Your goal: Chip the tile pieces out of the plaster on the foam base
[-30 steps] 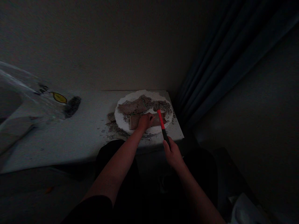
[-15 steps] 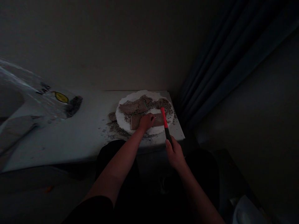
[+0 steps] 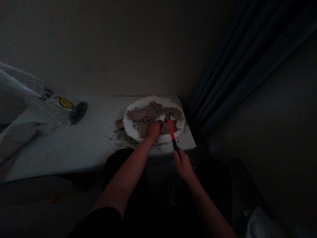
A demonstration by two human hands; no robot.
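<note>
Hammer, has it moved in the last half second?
Yes: judged against the plate, the hammer has shifted slightly left, its head lower in view.

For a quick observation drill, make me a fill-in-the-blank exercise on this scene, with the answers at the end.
1. The left hand is on the slab, which lies on a board coloured ____.
2. The right hand grips the hammer by the ____ part of its red-and-black handle.
3. The clear bag bears an oval mark coloured ____.
4. The curtain hangs toward the picture's ____ side.

Missing words: white; black; yellow; right.
</note>
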